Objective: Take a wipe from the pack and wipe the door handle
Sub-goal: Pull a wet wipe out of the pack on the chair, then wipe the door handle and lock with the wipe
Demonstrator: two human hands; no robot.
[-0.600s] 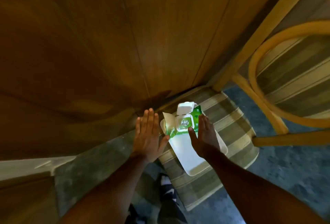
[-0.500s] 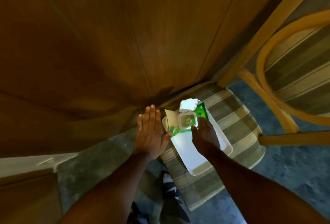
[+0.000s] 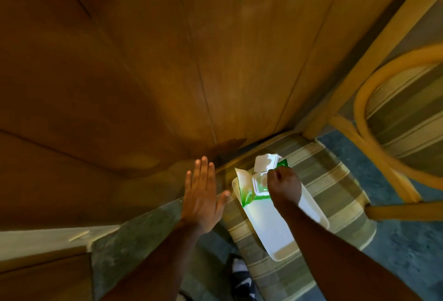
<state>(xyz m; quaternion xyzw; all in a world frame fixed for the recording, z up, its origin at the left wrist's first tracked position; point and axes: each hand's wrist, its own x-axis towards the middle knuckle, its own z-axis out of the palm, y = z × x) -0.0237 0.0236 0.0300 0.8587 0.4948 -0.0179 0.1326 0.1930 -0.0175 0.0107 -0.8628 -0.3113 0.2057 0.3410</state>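
Observation:
A green wipe pack (image 3: 249, 196) lies on a white tray (image 3: 275, 236) on a striped chair cushion, its white flip lid (image 3: 265, 160) standing open. My right hand (image 3: 284, 187) is curled over the pack's opening, fingertips pinched together on the top wipe, which the hand mostly hides. My left hand (image 3: 201, 202) is flat with fingers spread, just left of the pack and apart from it. The brown wooden door (image 3: 191, 61) fills the upper view. Its handle is out of view.
The striped cushion (image 3: 335, 181) sits on a light wooden chair whose curved frame (image 3: 383, 157) rises at the right. A grey-green floor (image 3: 134, 252) lies below, with a black-and-white shoe (image 3: 239, 274) at the bottom. A pale ledge (image 3: 48, 236) is at the lower left.
My right hand went from flat over the pack to curled and pinched at the opening. The left hand stayed open beside the pack.

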